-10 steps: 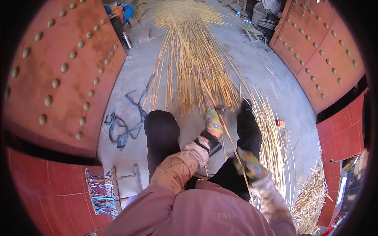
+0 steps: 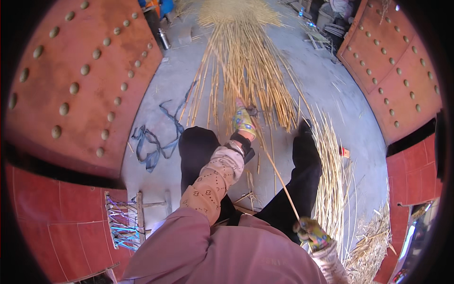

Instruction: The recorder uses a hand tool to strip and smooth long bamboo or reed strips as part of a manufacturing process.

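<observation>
A long, thin straw-coloured reed stalk point(image 2: 280, 177) slants between my hands, its line continuing beyond the left one. My left hand point(image 2: 243, 119), in a flower-patterned glove, is closed around it in front of my knees. A small dark object point(image 2: 253, 110) shows at that hand's fingers; its kind cannot be made out. Low at the right, beside my thigh, my gloved right hand point(image 2: 314, 234) grips the stalk's near end. Ahead of my left hand, a fanned bundle of reeds point(image 2: 246, 75) lies on the floor. Pale, thin stalks point(image 2: 328, 184) lie along my right leg.
Studded orange doors stand at the left point(image 2: 85, 90) and right point(image 2: 392, 61). A dark strap point(image 2: 151, 146) lies tangled on the grey floor point(image 2: 161, 94). Nearby are a wooden stool with a woven seat point(image 2: 124, 222), a heap of shavings point(image 2: 371, 241), a small red box point(image 2: 344, 152) and a metal flask point(image 2: 164, 39).
My right hand has moved down and rightward, away from my left hand, along the stalk. More of the stalk shows between them. The whole view has shifted slightly.
</observation>
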The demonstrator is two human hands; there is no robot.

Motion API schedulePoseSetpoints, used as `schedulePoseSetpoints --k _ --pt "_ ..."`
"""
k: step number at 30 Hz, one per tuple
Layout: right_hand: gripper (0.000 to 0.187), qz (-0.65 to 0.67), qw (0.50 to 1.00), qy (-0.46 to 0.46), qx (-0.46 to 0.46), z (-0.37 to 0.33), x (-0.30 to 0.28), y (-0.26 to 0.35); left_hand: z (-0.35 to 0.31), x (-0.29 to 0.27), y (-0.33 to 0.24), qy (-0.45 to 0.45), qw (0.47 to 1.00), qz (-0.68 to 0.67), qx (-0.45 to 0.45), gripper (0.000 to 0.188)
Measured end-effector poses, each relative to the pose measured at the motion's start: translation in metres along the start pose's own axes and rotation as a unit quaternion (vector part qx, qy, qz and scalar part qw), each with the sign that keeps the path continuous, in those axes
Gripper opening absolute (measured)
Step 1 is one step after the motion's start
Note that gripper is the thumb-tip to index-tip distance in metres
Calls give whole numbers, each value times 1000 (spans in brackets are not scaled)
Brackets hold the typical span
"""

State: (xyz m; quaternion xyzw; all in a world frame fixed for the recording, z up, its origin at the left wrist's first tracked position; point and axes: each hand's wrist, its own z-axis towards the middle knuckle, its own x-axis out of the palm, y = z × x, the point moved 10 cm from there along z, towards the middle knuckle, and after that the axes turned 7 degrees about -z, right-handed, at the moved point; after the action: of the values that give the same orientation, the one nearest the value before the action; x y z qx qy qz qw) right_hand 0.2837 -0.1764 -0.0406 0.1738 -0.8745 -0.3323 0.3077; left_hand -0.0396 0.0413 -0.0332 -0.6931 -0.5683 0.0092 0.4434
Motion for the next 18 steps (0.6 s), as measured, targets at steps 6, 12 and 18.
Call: schedulePoseSetpoints --k 6,12,18 --pt "34 -327 935 -11 -138 20 12 44 8 -8 87 155 972 -132 -115 45" --pt "30 23 997 -9 -74 109 30 87 -12 -10 120 102 993 -49 -34 39" --pt "25 71 996 -5 49 2 22 -3 33 2 44 102 987 -111 -59 39"
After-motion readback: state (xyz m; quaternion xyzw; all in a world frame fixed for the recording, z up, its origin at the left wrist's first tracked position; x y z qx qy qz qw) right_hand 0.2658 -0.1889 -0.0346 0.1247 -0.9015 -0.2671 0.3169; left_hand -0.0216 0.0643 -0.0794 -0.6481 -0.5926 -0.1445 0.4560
